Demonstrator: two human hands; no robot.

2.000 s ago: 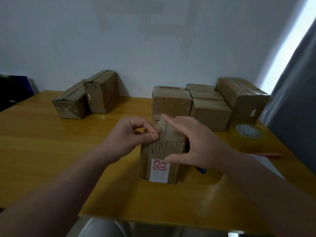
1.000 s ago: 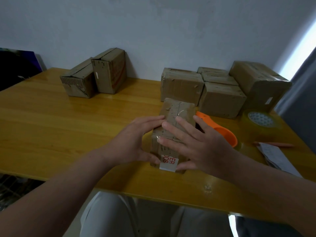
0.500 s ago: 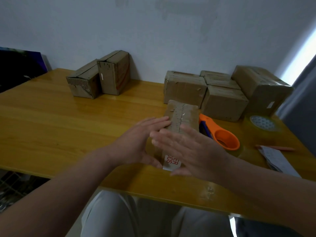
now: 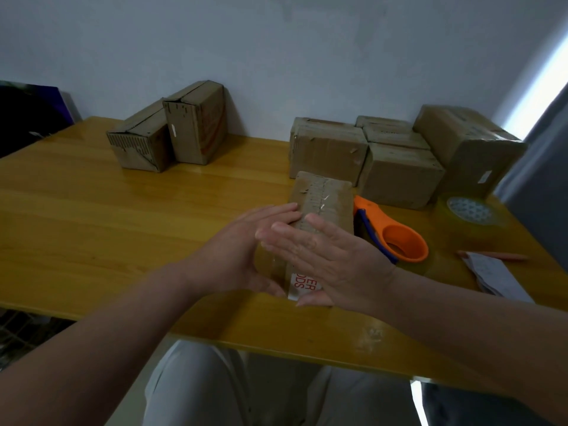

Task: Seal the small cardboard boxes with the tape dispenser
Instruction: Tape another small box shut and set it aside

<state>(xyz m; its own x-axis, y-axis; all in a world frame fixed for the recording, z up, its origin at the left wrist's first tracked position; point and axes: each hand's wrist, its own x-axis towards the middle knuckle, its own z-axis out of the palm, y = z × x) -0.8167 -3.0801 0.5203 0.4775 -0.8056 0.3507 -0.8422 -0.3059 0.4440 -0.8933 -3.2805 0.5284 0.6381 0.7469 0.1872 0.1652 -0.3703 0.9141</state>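
A small cardboard box (image 4: 325, 198) lies lengthwise on the yellow wooden table (image 4: 123, 229), a white label with red letters on its near end. My left hand (image 4: 242, 256) rests flat against the box's left side, fingers straight. My right hand (image 4: 325, 256) lies flat over the top and near right side, fingers straight, thumb by the label. The orange tape dispenser (image 4: 396, 238) lies on the table just right of the box, untouched.
Two boxes (image 4: 172, 139) stand at the back left by the wall. Several more boxes (image 4: 399, 155) are grouped at the back right. A tape roll (image 4: 470, 210), a pencil (image 4: 491, 256) and papers (image 4: 498, 278) lie at the right edge.
The box was laid down flat from standing on end. Both hands went from pinching its top to lying flat along its sides, sliding toward the near end. The dispenser came into view.
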